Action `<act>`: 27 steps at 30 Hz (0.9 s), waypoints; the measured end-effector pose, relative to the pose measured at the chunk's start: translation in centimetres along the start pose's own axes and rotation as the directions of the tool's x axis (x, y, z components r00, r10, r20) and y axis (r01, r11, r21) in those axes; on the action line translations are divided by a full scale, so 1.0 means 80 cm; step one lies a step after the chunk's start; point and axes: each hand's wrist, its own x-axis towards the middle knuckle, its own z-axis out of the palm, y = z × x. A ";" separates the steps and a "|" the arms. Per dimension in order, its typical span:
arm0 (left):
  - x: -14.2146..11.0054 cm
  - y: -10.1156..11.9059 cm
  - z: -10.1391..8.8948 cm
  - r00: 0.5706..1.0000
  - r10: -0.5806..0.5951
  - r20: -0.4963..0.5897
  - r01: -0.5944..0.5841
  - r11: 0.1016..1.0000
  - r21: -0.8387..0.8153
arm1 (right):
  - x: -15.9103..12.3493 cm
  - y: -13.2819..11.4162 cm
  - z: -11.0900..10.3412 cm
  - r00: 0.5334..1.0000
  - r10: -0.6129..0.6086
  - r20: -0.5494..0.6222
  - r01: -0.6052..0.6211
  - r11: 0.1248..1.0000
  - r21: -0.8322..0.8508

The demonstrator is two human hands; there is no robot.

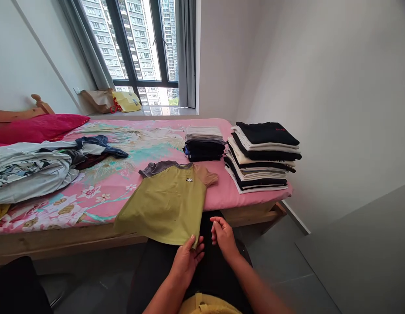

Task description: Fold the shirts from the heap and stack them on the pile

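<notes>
An olive-green T-shirt (pixel 171 205) lies spread out, its collar on the bed and its lower part hanging over the bed's front edge towards my lap. It has one dark grey sleeve, one brown sleeve and a small panda patch on the chest. My left hand (pixel 188 259) pinches the shirt's lower right hem corner between thumb and fingers. To the right of that corner, apart from the cloth, my right hand (pixel 224 239) hovers with fingers curled in and nothing visible in them.
A tall stack of folded clothes (pixel 261 161) stands at the bed's right end, beside a lower folded pile (pixel 204 144). Unfolded clothes (pixel 35 168) are heaped on the left near a red pillow (pixel 48 126). Bags (pixel 99 100) rest on the windowsill. A black chair (pixel 19 285) is at lower left.
</notes>
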 end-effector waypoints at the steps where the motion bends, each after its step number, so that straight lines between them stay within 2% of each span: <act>1: 0.000 -0.002 -0.001 1.000 0.003 -0.007 -0.003 1.000 0.018 | 0.021 -0.001 -0.007 0.999 0.031 -0.043 -0.029 0.998 0.050; 4: 0.000 -0.004 -0.004 1.000 0.008 -0.008 -0.008 0.999 0.037 | 0.090 -0.011 -0.024 0.984 0.089 -0.152 -0.065 0.986 0.156; 7: 0.004 -0.002 -0.010 1.000 -0.006 -0.008 0.006 0.999 0.047 | 0.154 -0.029 -0.028 0.966 0.177 -0.190 -0.135 0.967 0.214; 10: 0.011 -0.001 -0.019 1.000 -0.019 0.018 0.018 0.997 0.069 | 0.204 -0.044 -0.021 0.964 0.233 -0.127 -0.205 0.957 0.204; 13: 0.017 -0.002 -0.029 0.998 -0.021 0.067 0.015 0.995 0.097 | 0.235 -0.049 -0.010 0.955 0.293 -0.035 -0.283 0.943 0.177; 16: 0.023 -0.005 -0.041 0.995 -0.029 0.090 0.016 0.990 0.143 | 0.246 -0.043 -0.001 0.958 0.286 -0.033 -0.276 0.946 0.167; 19: 0.032 -0.011 -0.055 0.995 -0.052 0.085 0.035 0.982 0.184 | 0.239 -0.027 -0.001 0.966 0.216 -0.139 -0.192 0.967 0.169; 22: 0.041 -0.016 -0.069 0.990 -0.095 0.103 0.070 0.972 0.224 | 0.223 -0.012 -0.015 0.961 0.176 -0.213 -0.148 0.979 0.143; 27: 0.041 -0.015 -0.086 0.974 -0.190 0.123 0.156 0.957 0.246 | 0.213 -0.012 -0.047 0.966 0.201 -0.163 -0.184 0.976 0.113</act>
